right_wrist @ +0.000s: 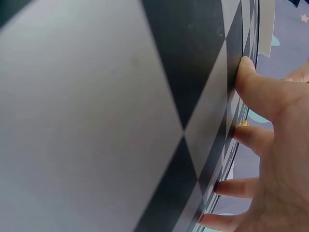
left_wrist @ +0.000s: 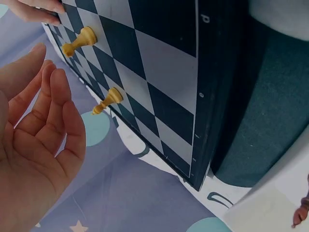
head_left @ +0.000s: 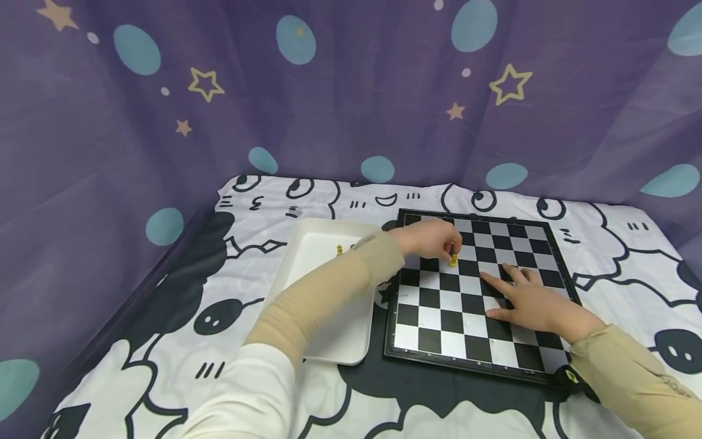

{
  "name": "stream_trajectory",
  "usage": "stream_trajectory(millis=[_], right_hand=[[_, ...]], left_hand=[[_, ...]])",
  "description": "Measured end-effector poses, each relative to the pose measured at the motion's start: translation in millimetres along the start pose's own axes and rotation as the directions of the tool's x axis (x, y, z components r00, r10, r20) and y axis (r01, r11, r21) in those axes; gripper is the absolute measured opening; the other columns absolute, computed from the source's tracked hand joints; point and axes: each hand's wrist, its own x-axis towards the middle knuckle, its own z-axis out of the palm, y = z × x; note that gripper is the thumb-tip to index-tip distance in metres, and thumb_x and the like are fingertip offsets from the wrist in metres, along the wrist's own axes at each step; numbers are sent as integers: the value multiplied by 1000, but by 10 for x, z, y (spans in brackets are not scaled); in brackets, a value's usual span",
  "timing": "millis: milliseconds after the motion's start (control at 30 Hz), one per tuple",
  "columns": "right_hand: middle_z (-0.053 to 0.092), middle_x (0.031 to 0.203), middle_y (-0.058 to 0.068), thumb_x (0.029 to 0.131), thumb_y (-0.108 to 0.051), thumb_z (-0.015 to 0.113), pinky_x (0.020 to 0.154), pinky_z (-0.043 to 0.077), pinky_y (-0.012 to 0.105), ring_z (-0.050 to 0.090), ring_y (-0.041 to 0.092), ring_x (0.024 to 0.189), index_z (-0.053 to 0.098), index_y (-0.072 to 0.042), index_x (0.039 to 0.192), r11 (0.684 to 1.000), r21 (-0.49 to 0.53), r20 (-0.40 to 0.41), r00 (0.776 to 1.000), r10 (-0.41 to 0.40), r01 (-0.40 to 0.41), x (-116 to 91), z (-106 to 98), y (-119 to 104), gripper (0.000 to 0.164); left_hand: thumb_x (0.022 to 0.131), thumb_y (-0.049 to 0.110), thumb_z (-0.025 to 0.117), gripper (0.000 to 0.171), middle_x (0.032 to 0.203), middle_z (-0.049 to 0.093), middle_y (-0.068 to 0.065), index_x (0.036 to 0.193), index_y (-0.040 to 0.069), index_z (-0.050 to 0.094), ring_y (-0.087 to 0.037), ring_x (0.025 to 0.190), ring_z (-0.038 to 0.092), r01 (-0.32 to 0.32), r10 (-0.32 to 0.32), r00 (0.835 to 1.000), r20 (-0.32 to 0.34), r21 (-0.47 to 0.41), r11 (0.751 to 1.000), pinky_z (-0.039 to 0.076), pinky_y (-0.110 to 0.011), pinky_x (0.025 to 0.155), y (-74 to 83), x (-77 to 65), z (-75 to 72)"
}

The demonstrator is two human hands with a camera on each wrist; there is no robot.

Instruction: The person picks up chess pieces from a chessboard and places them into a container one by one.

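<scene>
My left hand [head_left: 430, 238] hovers above the upper left part of the checkered board [head_left: 450, 301], its fingers loosely bent. Just past its fingertips in the left wrist view stands a yellow chess piece [left_wrist: 79, 41] with a round base and knobbed top; a gap shows between them. A second, slimmer yellow chess piece [left_wrist: 109, 100] stands on another square nearby; the hand hides it in the head view. My right hand [head_left: 534, 305] lies with spread fingers on the board's right side. In the right wrist view its thumb [right_wrist: 251, 82] and fingertips rest on the squares.
Left of the board is a white tray [head_left: 351, 329], partly covered by my left forearm. A small yellow chess piece [head_left: 339, 249] shows inside it, and a reddish-brown chess piece [left_wrist: 301, 212] appears there in the left wrist view. A patterned cloth [head_left: 219, 378] covers the table; a purple curtain [head_left: 351, 110] hangs behind.
</scene>
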Motion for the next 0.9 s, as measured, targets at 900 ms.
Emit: stream_trajectory(millis=[900], right_hand=[[27, 141, 32, 80, -64, 58, 78, 42, 68, 27, 60, 123, 39, -17, 144, 1000, 5, -1, 1000, -5, 5, -13, -6, 1, 81]], left_hand=[[91, 14, 63, 18, 103, 63, 0, 109, 9, 66, -9, 88, 56, 36, -35, 998, 47, -14, 999, 45, -19, 78, -1, 166, 112]])
